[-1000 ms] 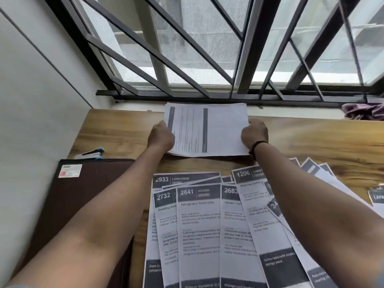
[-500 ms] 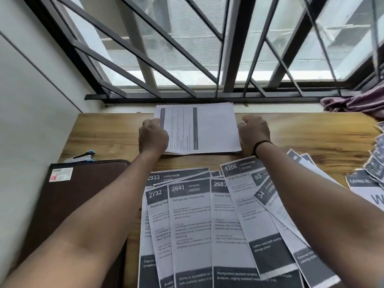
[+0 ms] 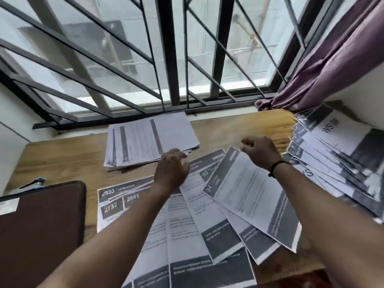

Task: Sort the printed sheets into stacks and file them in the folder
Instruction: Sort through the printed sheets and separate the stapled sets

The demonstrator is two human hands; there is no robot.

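Closest in, a fan of printed sheets (image 3: 209,229) is lying overlapped across the wooden tabletop (image 3: 62,156), dark header bands showing numbers, with both forearms reaching out over them. To the left the dark brown folder (image 3: 39,227) is sitting closed on the tabletop, well apart from the hands, a blue-tipped stapler (image 3: 36,182) peeking out just behind it. The left hand (image 3: 172,170) is hovering above the fan with fingers loosely curled, gripping nothing; the right hand (image 3: 257,151), a dark band on its wrist, is hanging beside it the same way, relaxed and empty. Just beyond the left hand's fingertips a gathered stack (image 3: 150,140) is resting, its edges slightly stepped rather than square. Off to the right another heap of sheets (image 3: 336,154) is spilling loosely near the purple curtain (image 3: 332,65), and the barred window (image 3: 170,48) is closing the far end. These sheets look light, thin and floppy, likely to slide over one another, so pinching one by a free corner and lifting it clear seems the sensible hold.
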